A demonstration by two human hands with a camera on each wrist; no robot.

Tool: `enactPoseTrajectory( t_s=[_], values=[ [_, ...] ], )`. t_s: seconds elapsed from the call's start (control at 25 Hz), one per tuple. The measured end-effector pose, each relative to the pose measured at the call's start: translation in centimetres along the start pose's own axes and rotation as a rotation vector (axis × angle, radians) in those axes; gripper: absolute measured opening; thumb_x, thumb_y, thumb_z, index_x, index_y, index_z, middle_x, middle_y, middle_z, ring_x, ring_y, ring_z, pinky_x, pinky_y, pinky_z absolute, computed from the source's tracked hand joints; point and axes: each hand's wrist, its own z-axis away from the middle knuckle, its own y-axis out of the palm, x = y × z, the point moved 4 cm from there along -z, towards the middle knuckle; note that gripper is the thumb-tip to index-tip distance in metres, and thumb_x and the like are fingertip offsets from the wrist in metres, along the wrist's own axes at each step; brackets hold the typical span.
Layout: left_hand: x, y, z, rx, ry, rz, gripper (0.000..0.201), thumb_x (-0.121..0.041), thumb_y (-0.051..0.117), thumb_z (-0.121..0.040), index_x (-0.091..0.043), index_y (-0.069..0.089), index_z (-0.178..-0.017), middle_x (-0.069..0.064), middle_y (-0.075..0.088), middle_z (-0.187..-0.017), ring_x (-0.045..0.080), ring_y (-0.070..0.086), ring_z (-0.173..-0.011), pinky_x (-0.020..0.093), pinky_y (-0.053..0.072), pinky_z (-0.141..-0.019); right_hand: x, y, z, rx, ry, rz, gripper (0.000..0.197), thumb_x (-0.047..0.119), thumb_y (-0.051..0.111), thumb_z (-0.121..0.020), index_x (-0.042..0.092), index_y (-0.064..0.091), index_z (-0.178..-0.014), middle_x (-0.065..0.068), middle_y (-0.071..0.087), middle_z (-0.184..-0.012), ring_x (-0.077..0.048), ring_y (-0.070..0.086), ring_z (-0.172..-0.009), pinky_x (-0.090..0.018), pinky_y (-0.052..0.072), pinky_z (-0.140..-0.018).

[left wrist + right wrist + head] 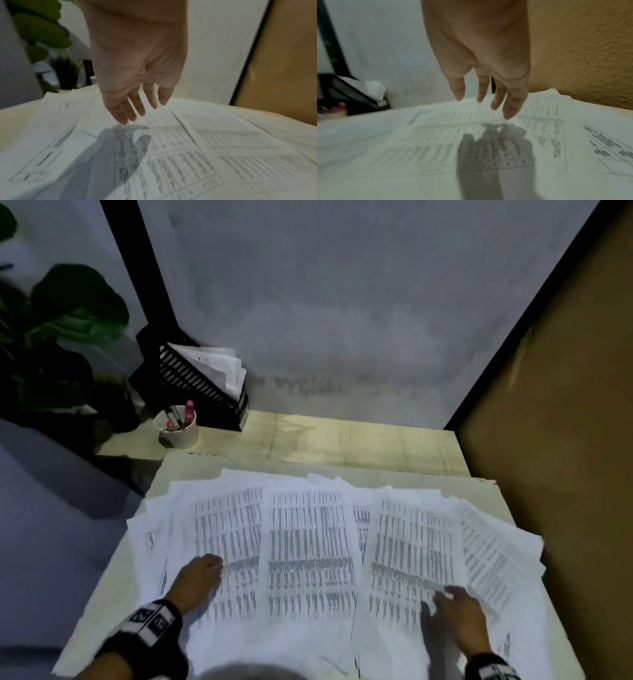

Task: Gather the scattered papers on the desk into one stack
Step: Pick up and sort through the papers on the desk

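Several white printed sheets (308, 542) with dense tables lie fanned and overlapping across the pale desk (376, 446). My left hand (200, 575) is over the left sheets, fingers straight and relaxed; in the left wrist view the left hand (135, 108) hangs just above a table sheet (180, 155), holding nothing. My right hand (455, 607) is over the right sheets near the front edge; in the right wrist view the right hand (488, 97) hovers with spread straight fingers above a sheet (436, 148), its shadow below it.
A black file rack (195, 385) with papers and a white pen cup (178, 424) stand at the desk's back left. A leafy plant (61, 337) is further left. A grey wall lies behind, and a brown board (555, 440) closes the right side.
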Motion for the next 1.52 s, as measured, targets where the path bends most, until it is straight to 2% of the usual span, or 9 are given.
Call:
enactPoseTrajectory(
  t_s=[0.12,0.28,0.52,0.8,1.0,1.2,1.32,1.4,1.52],
  values=[
    [3.6,-0.1,-2.9,-0.059,-0.196,-0.216,0.048,-0.03,0.054,-0.084,-0.011,0.049,-0.127,0.02,0.047,-0.133,0.037,0.041,-0.124,0.036,0.036,-0.099,-0.9,0.2,-1.8,0.014,0.192,0.109,0.065,0.032,0.064,-0.084,0.005,0.035,-0.135,-0.023,0.035,-0.139,-0.04,0.034,-0.125,-0.046,0.034,-0.1],
    [4.0,-0.4,-2.7,-0.212,-0.332,-0.143,0.07,-0.02,0.063,-0.08,-0.011,0.028,-0.14,0.024,0.027,-0.141,0.043,0.029,-0.127,0.044,0.031,-0.101,0.1,1.4,-1.4,-0.041,0.242,-0.085,0.091,0.021,0.073,-0.077,0.008,0.013,-0.145,-0.028,0.024,-0.143,-0.047,0.033,-0.127,-0.056,0.036,-0.1],
    [2.4,-1.0,-2.4,-0.344,-0.34,0.149,0.069,-0.001,0.06,-0.08,0.0,0.025,-0.14,0.029,0.031,-0.137,0.047,0.042,-0.117,0.046,0.041,-0.089,2.5,2.4,-1.8,0.024,0.034,-0.121,0.037,0.001,0.055,-0.088,-0.006,0.049,-0.123,-0.026,0.061,-0.111,-0.031,0.055,-0.09,-0.032,0.042,-0.077],
    [0.7,-0.8,-2.1,-0.294,-0.077,0.333,0.042,-0.012,0.043,-0.095,-0.004,0.039,-0.136,0.022,0.043,-0.14,0.038,0.043,-0.127,0.042,0.033,-0.107,5.9,3.8,-1.7,0.122,-0.109,-0.166,0.012,-0.001,0.054,-0.088,-0.002,0.052,-0.077,-0.009,0.051,-0.064,-0.021,0.048,-0.063,-0.024,0.031,-0.05],
    [-1.2,0.4,-2.2,-0.024,0.029,0.164,0.045,-0.015,0.038,-0.097,-0.011,0.032,-0.142,0.014,0.049,-0.136,0.03,0.051,-0.119,0.038,0.038,-0.105,7.8,6.5,-1.8,0.131,-0.12,-0.036,0.005,0.001,0.05,-0.089,0.0,0.053,-0.092,-0.011,0.056,-0.077,-0.028,0.055,-0.081,-0.027,0.044,-0.063],
    [-3.6,1.1,-1.9,-0.009,-0.023,0.219,0.071,-0.02,0.052,-0.092,-0.009,0.007,-0.147,0.022,0.033,-0.147,0.032,0.043,-0.13,0.036,0.034,-0.105,10.0,10.2,1.2,0.079,-0.064,-0.044,0.053,0.003,0.059,-0.083,0.003,0.038,-0.132,-0.023,0.042,-0.13,-0.039,0.051,-0.113,-0.041,0.047,-0.095],
    [-4.1,2.2,-1.4,0.067,-0.167,0.509,0.064,-0.03,0.058,-0.088,-0.007,0.029,-0.14,0.013,0.05,-0.131,0.01,0.058,-0.114,0.026,0.05,-0.079,11.0,11.6,2.0,0.245,-0.086,-0.074,0.056,0.001,0.056,-0.085,0.002,0.031,-0.135,-0.018,0.047,-0.127,-0.032,0.052,-0.112,-0.033,0.046,-0.091],
    [-3.3,2.4,-1.7,0.134,-0.235,0.874,0.069,-0.046,0.065,-0.076,-0.009,0.046,-0.132,0.01,0.056,-0.127,0.02,0.058,-0.114,0.028,0.05,-0.078,11.0,11.4,1.5,0.302,-0.067,-0.017,0.051,0.001,0.052,-0.088,0.001,0.034,-0.135,-0.019,0.053,-0.122,-0.029,0.055,-0.107,-0.024,0.042,-0.079],
    [-2.5,2.5,-1.0,0.166,-0.244,1.37,0.044,-0.058,0.058,-0.073,-0.018,0.077,-0.075,0.011,0.071,-0.086,0.025,0.07,-0.076,0.033,0.056,-0.066,10.6,10.4,1.3,0.242,-0.049,0.003,0.03,0.0,0.047,-0.089,0.0,0.051,-0.119,-0.02,0.06,-0.115,-0.027,0.056,-0.091,-0.024,0.043,-0.073]
  ],
)
